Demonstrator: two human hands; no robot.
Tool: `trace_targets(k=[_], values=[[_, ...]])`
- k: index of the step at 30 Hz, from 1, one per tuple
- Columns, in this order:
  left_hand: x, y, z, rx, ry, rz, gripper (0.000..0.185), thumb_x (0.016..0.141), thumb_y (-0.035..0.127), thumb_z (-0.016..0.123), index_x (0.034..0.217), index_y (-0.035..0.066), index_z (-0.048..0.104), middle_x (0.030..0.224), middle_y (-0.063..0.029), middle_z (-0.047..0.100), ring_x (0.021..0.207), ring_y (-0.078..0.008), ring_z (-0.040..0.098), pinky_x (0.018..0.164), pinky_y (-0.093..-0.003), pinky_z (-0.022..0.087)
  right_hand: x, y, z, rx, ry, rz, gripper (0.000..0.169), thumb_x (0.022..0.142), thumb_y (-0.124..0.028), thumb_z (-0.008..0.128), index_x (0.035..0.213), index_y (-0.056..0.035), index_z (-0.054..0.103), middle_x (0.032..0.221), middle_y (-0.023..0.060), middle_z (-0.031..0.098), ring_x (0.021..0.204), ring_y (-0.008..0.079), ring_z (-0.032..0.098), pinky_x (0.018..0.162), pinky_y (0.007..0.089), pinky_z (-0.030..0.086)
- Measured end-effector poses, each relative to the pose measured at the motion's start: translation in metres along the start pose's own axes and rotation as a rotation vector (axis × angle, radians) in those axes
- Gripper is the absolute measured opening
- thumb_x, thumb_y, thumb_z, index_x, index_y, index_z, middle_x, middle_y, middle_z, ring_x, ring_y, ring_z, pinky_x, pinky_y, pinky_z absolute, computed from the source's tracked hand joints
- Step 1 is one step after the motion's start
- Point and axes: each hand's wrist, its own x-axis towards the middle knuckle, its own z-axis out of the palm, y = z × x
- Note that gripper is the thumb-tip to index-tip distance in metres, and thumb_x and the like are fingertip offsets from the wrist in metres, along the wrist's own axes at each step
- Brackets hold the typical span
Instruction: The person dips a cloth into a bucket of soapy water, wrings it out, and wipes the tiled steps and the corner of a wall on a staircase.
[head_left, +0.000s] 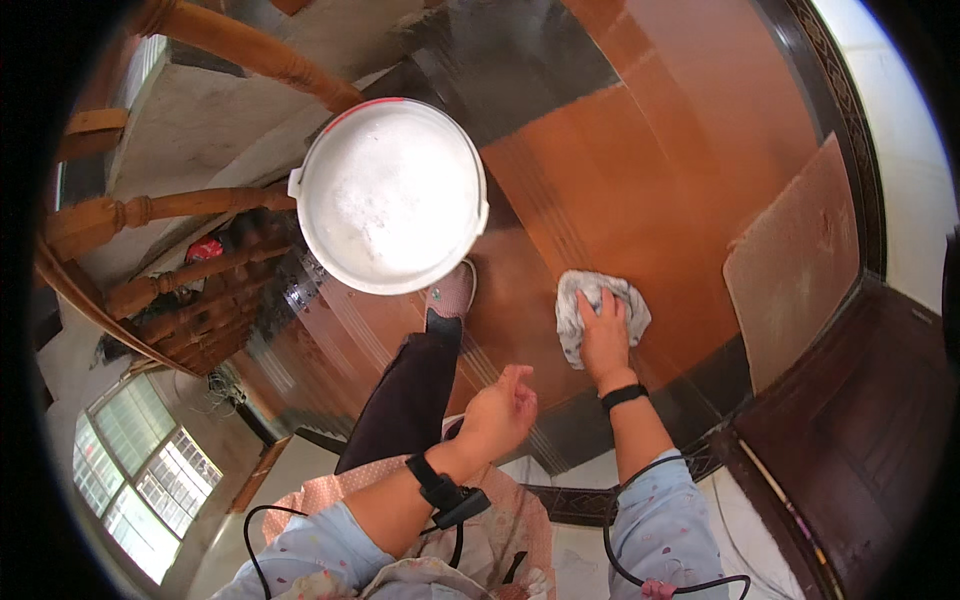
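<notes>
My right hand (604, 334) presses a wet-looking grey-and-white cloth (639, 301) against the brown tiled floor (697, 225). Its fingers are spread over the bunched fabric. In front of my body hovers my left hand (504, 411), empty as far as I can see, with the index finger apart and the others loosely curled. A white plastic bucket (375, 288) stands ahead and to the left, filled with whitish, foamy liquid. One pink textured shoe (452, 291) shows just below the bucket's rim; the other foot is hidden.
Wooden balusters (217, 201) line the left side, beside stairs going down. Grooved strips mark the edges of the tiles. A worn mat (799, 262) lies at the right, near a dark wooden door (847, 405). A thin stick (787, 510) rests along the door. Black cables hang by both forearms.
</notes>
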Motion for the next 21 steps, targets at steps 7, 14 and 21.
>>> trace_targets(k=[7,14,21], values=[[-0.006,-0.028,0.019,0.076,-0.004,0.081,0.037,0.085,0.001,0.059,0.121,0.002,0.051,0.083,-0.0087,0.064,0.071,-0.0157,0.062,0.064,-0.029,0.051,-0.18,0.04,0.028,0.413,-0.157,0.412,0.059,0.07,0.01,0.06,0.126,-0.0114,0.06,0.132,0.0184,0.048,0.116,0.0353,0.049,0.095,0.0441,0.044],[-0.015,-0.039,0.027,0.157,-0.076,0.054,0.035,0.083,0.011,0.059,0.117,0.002,0.054,0.084,-0.0123,0.067,0.076,-0.0276,0.066,0.07,-0.0384,0.052,-0.309,0.026,0.014,2.204,0.329,0.944,0.048,0.082,-0.011,0.052,0.129,0.0003,0.055,0.122,0.0161,0.061,0.107,0.0318,0.061,0.096,0.0415,0.048],[-0.023,-0.029,0.048,-0.188,-0.293,0.137,0.056,0.088,0.028,0.07,0.128,-0.004,0.047,0.115,-0.0177,0.061,0.102,-0.0222,0.061,0.089,-0.034,0.048,-0.285,-0.041,0.025,2.541,0.364,0.792,0.048,0.086,-0.02,0.049,0.131,-0.0015,0.052,0.126,0.0148,0.059,0.111,0.0301,0.059,0.098,0.0412,0.046]])
